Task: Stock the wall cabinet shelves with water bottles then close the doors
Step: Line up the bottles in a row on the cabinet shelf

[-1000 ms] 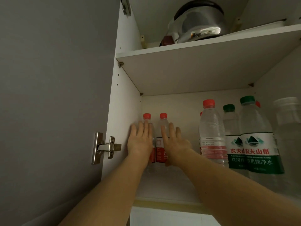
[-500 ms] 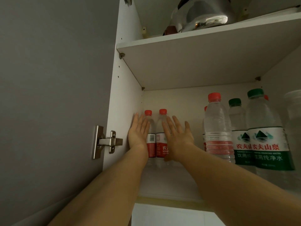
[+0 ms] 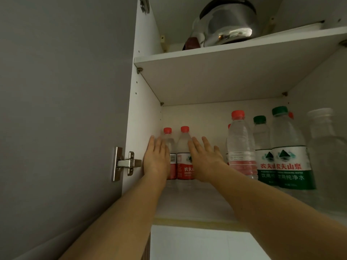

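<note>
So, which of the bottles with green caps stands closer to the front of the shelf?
The right green-capped bottle. It looks larger and overlaps the label of the left green-capped bottle, which stands behind it, next to the tall red-capped bottle.

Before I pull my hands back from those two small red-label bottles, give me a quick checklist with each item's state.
1. Two small bottles upright at the back left: ok.
2. Left hand open, not gripping: ok.
3. Right hand open, fingers straight: ok.
4. Contact fully released: cannot tell.
5. Withdrawal path clear of the tall red-cap bottle and the green-label bottles: ok.
6. Left door closed: not ok, it is open.
</note>
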The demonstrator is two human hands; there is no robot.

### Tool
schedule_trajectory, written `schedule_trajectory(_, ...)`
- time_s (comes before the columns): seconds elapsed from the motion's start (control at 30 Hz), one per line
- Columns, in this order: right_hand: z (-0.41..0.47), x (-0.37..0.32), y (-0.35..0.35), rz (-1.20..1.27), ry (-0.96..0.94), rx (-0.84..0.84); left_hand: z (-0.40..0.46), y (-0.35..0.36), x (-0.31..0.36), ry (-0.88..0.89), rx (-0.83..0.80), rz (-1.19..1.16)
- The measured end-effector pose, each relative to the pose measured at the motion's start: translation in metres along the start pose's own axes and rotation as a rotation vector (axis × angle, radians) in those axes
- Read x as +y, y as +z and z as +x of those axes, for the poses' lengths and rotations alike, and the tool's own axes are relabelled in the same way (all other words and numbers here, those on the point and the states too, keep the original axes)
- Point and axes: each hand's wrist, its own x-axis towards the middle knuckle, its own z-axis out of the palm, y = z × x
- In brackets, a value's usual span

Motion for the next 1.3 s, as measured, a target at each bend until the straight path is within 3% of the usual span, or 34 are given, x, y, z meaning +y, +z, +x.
schedule_trajectory(0.1,-0.022,-0.003,-0.015,0.111,-0.019,0.0,-0.013,-0.009,-0.004,-0.009,0.03,-0.123)
schedule_trajectory(0.17,-0.045,-0.002,-0.028,0.098,-0.056,0.101,-0.022,-0.018,-0.002,-0.03,0.104,-0.3)
schedule_trajectory(0.3,-0.096,0.015,-0.047,-0.003,-0.26,0.41,-0.032,-0.031,0.009,-0.139,0.206,-0.899)
schedule_trajectory(0.4,-0.125,0.039,-0.052,-0.043,-0.336,0.571,-0.03,-0.042,0.019,-0.185,0.155,-1.24)
schedule_trajectory(0.67,-0.16,0.109,-0.046,-0.087,0.035,0.627,-0.031,-0.111,0.047,0.001,0.159,-1.786)
schedule_trajectory(0.8,-0.169,0.129,-0.029,-0.061,0.256,0.545,-0.031,-0.139,0.072,0.097,0.132,-1.822)
schedule_trajectory(0.97,-0.172,0.138,-0.025,-0.038,0.339,0.492,-0.029,-0.141,0.091,0.083,0.155,-1.768)
schedule_trajectory(1.3,-0.184,0.146,-0.023,0.027,0.319,0.358,-0.034,-0.136,0.084,0.118,0.191,-1.766)
